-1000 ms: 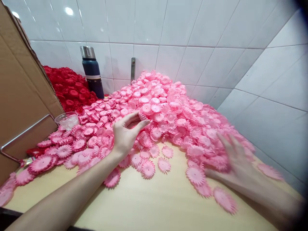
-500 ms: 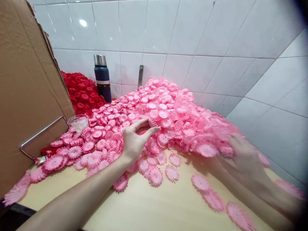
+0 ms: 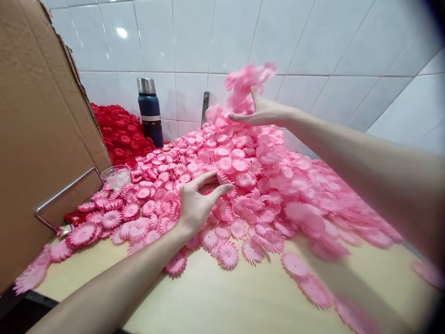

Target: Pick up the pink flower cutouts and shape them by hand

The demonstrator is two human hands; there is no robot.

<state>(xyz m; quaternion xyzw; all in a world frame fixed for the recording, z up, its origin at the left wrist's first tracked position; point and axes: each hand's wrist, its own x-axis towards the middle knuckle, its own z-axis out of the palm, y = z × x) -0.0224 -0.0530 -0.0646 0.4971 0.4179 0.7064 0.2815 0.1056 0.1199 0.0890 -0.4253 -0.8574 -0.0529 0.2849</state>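
A big heap of pink scalloped discs (image 3: 239, 162) covers the table against the tiled wall. My left hand (image 3: 200, 199) is at the front middle of the heap, thumb and fingers closed on a pink disc (image 3: 224, 180). High over the top of the heap is my right hand (image 3: 259, 111), its thumb and fingers apart. A blurred clump of pink discs (image 3: 241, 86) is at its fingers, some of them in the air; whether the hand grips any cannot be made out.
A dark blue bottle (image 3: 150, 113) stands beside a red heap (image 3: 120, 132) at the back left. A cardboard box (image 3: 45, 130), a metal loop (image 3: 67, 188) and a clear cup (image 3: 116, 177) are at the left. Loose discs lie on the table (image 3: 208, 297) in front.
My right hand has moved from the heap's right side up and left to above its top, with discs. Discs on the right have shifted and spread. My left hand holds its pose.
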